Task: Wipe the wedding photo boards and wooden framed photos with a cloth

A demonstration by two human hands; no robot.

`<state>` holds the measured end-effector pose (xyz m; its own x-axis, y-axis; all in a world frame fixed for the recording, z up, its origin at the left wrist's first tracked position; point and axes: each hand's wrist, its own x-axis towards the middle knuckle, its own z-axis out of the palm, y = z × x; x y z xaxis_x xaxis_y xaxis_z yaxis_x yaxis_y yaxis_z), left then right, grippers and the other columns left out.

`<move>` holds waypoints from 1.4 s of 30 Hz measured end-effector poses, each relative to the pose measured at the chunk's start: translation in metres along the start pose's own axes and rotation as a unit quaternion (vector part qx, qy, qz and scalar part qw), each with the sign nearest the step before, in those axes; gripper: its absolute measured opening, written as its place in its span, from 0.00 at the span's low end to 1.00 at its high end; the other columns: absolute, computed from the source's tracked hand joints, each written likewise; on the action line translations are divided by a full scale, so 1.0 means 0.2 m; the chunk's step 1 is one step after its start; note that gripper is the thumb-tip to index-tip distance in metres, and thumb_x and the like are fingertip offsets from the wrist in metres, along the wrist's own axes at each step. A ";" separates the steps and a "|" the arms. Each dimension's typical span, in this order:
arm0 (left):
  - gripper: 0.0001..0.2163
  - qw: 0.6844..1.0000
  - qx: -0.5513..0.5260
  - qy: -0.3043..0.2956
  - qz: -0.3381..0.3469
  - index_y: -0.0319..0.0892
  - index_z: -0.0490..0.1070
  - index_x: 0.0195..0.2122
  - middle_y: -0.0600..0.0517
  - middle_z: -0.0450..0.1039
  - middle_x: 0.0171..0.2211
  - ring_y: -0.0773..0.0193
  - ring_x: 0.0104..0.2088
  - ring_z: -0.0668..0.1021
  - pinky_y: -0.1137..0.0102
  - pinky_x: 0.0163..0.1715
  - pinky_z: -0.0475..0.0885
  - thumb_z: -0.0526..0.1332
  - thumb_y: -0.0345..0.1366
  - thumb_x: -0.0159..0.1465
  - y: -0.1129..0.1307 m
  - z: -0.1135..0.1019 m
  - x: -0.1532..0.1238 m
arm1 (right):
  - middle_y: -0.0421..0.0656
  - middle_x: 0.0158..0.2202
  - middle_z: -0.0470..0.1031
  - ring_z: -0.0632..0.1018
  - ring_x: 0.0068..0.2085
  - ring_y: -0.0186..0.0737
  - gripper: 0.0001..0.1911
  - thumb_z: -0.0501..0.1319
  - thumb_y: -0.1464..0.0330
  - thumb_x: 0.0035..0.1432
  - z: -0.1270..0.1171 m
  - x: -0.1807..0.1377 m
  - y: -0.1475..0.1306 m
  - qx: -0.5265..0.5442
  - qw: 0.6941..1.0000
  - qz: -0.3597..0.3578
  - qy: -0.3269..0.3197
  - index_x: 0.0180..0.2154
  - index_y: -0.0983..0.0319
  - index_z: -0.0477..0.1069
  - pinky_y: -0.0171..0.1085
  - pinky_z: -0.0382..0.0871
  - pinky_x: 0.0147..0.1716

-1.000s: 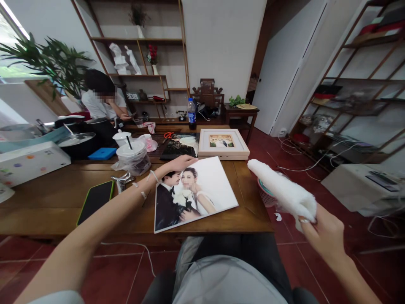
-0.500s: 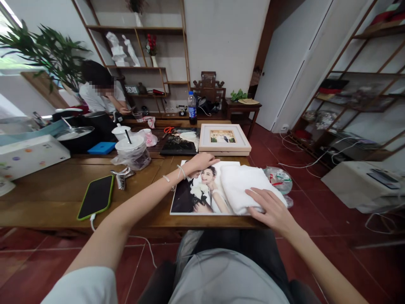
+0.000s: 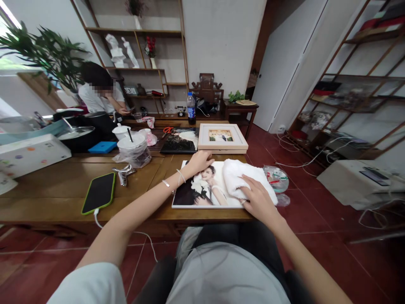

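Observation:
A large wedding photo print [image 3: 202,190] lies flat at the near right end of the wooden table [image 3: 63,190]. My left hand [image 3: 198,161] rests on its far edge, fingers flat and open, holding it down. A white folded cloth [image 3: 243,179] lies on the print's right half. My right hand [image 3: 258,202] presses on the cloth's near end, fingers bent over the fabric.
Beyond the print sit a framed photo [image 3: 222,138] and a dark photo album [image 3: 180,142]. A phone in a green case [image 3: 99,192], a lidded drink cup in a bag [image 3: 133,150] and a white box [image 3: 28,154] lie left. A person sits at the far left. A plastic-wrapped basket [image 3: 276,176] stands right.
My right hand brought the cloth down from the air at the right onto the print, then slid it left across the surface. The print was turned square to the table edge.

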<state>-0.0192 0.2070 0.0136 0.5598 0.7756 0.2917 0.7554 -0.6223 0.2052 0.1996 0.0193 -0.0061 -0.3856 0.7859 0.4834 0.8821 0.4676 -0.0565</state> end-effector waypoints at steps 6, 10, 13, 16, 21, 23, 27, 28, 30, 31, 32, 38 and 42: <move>0.13 0.993 -0.061 0.035 -0.093 0.40 0.72 0.44 0.42 0.75 0.45 0.52 0.48 0.76 0.62 0.48 0.70 0.56 0.42 0.65 -0.06 -0.08 -0.35 | 0.51 0.57 0.71 0.68 0.60 0.58 0.22 0.57 0.79 0.46 0.08 0.00 0.02 0.019 0.999 0.012 0.033 0.43 0.60 0.78 0.58 0.66 0.54; 0.19 0.991 -0.077 0.001 -0.106 0.44 0.68 0.54 0.42 0.66 0.59 0.47 0.61 0.65 0.55 0.56 0.65 0.59 0.45 0.63 -0.02 -0.04 -0.62 | 0.49 0.56 0.72 0.68 0.60 0.57 0.23 0.56 0.80 0.45 0.08 -0.01 0.01 0.014 0.999 0.005 0.037 0.43 0.59 0.78 0.57 0.65 0.55; 0.21 0.988 -0.100 0.022 -0.113 0.47 0.64 0.59 0.43 0.54 0.66 0.48 0.67 0.56 0.50 0.60 0.59 0.56 0.44 0.66 0.02 -0.01 -0.70 | 0.52 0.56 0.72 0.68 0.60 0.58 0.22 0.56 0.79 0.47 0.08 0.00 0.01 0.003 0.999 0.004 0.033 0.44 0.63 0.78 0.57 0.65 0.55; 0.18 0.985 -0.135 0.036 -0.098 0.47 0.65 0.58 0.44 0.52 0.68 0.51 0.67 0.55 0.51 0.62 0.57 0.53 0.43 0.69 0.01 0.01 -0.68 | 0.52 0.55 0.73 0.69 0.59 0.57 0.24 0.55 0.79 0.46 0.09 0.00 0.03 0.006 0.999 0.005 0.034 0.44 0.62 0.77 0.57 0.66 0.55; 0.18 0.983 -0.155 0.055 -0.083 0.43 0.66 0.58 0.44 0.57 0.65 0.56 0.67 0.57 0.56 0.64 0.55 0.48 0.41 0.71 -0.05 0.04 -0.60 | 0.49 0.55 0.74 0.70 0.58 0.54 0.22 0.56 0.79 0.47 0.10 0.00 0.06 0.015 0.999 -0.002 0.051 0.42 0.59 0.78 0.55 0.67 0.54; 0.19 0.983 -0.154 0.049 -0.085 0.43 0.65 0.59 0.45 0.59 0.65 0.54 0.67 0.56 0.54 0.64 0.54 0.48 0.41 0.71 -0.06 0.05 -0.60 | 0.50 0.55 0.73 0.70 0.58 0.55 0.21 0.57 0.78 0.47 0.11 -0.01 0.05 0.012 0.998 0.001 0.054 0.42 0.60 0.78 0.55 0.66 0.55; 0.20 0.978 -0.186 0.056 -0.077 0.42 0.64 0.61 0.45 0.61 0.64 0.56 0.67 0.56 0.54 0.64 0.55 0.49 0.41 0.70 -0.07 0.07 -0.63 | 0.54 0.56 0.72 0.71 0.58 0.55 0.20 0.56 0.78 0.48 0.11 -0.02 0.06 -0.002 0.999 -0.004 0.054 0.43 0.63 0.78 0.53 0.66 0.55; 0.20 0.976 -0.194 0.059 -0.073 0.42 0.64 0.61 0.45 0.61 0.64 0.56 0.67 0.56 0.55 0.64 0.55 0.49 0.41 0.70 -0.07 0.07 -0.64 | 0.53 0.55 0.73 0.72 0.56 0.54 0.20 0.56 0.77 0.48 0.11 -0.02 0.07 -0.007 0.998 0.001 0.056 0.43 0.63 0.77 0.53 0.67 0.54; 0.21 0.974 -0.204 0.067 -0.071 0.40 0.64 0.61 0.44 0.61 0.64 0.56 0.67 0.57 0.56 0.64 0.55 0.50 0.40 0.69 -0.08 0.08 -0.65 | 0.51 0.50 0.76 0.76 0.51 0.52 0.21 0.55 0.76 0.50 0.11 -0.01 0.10 -0.018 0.996 0.030 0.076 0.45 0.61 0.76 0.50 0.71 0.50; 0.21 0.973 -0.205 0.070 -0.073 0.40 0.64 0.61 0.44 0.60 0.64 0.56 0.67 0.58 0.56 0.64 0.55 0.50 0.40 0.69 -0.08 0.09 -0.66 | 0.50 0.47 0.77 0.77 0.48 0.52 0.22 0.54 0.76 0.51 0.10 0.01 0.12 -0.023 0.993 0.056 0.099 0.46 0.61 0.75 0.49 0.72 0.48; 0.21 0.973 -0.205 0.074 -0.076 0.40 0.64 0.61 0.44 0.60 0.64 0.56 0.67 0.57 0.55 0.64 0.55 0.50 0.40 0.69 -0.08 0.09 -0.66 | 0.51 0.45 0.78 0.77 0.47 0.52 0.22 0.53 0.76 0.51 0.09 0.03 0.14 -0.029 0.988 0.084 0.127 0.47 0.62 0.74 0.49 0.73 0.46; 0.18 0.976 -0.192 0.074 -0.071 0.40 0.67 0.57 0.44 0.64 0.62 0.55 0.66 0.60 0.55 0.64 0.56 0.53 0.37 0.67 -0.08 0.08 -0.63 | 0.53 0.51 0.75 0.73 0.54 0.56 0.23 0.54 0.79 0.51 0.05 0.21 0.19 -0.038 0.990 0.054 0.123 0.47 0.63 0.75 0.53 0.68 0.52; 0.18 0.976 -0.171 0.066 -0.117 0.40 0.67 0.57 0.44 0.63 0.62 0.53 0.66 0.60 0.48 0.62 0.57 0.52 0.34 0.67 -0.03 0.06 -0.63 | 0.54 0.51 0.76 0.74 0.54 0.55 0.25 0.54 0.82 0.46 0.13 0.27 0.17 -0.018 1.000 -0.019 -0.006 0.45 0.63 0.77 0.52 0.68 0.54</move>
<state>-0.0906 0.1146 -0.0355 0.3193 0.8945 0.3127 0.6864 -0.4459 0.5745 0.2026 0.0877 -0.0042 -0.4217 0.7734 0.4733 0.8760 0.4823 -0.0078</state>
